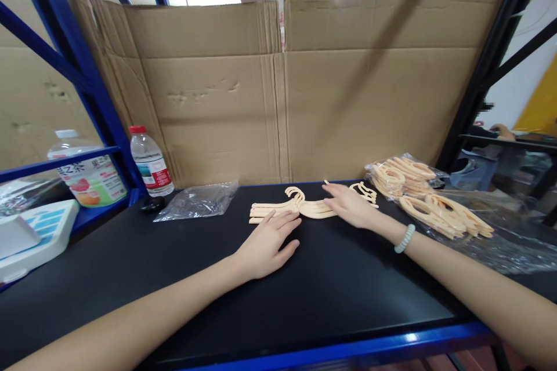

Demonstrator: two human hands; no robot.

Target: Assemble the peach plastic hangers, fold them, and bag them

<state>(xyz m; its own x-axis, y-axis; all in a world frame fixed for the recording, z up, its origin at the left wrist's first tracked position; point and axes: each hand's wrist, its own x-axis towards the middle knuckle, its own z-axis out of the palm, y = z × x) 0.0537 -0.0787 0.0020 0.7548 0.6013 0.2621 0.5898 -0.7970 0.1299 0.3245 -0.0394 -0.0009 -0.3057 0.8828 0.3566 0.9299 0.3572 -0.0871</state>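
Observation:
A small stack of peach plastic hangers (300, 206) lies flat in the middle of the black table (313, 284). My left hand (267, 243) rests palm down on the table, its fingertips touching the stack's left arms. My right hand (351, 204) lies flat with fingers spread on the stack's right half; a pale bead bracelet (404, 239) circles that wrist. Neither hand grips anything.
More peach hangers (429, 197) lie piled on clear plastic wrap (500, 237) at the right. An empty clear bag (198, 201) lies left of centre. Two bottles (150, 162) stand at the back left by a blue rack post (87, 75). Cardboard sheets (278, 87) wall the back.

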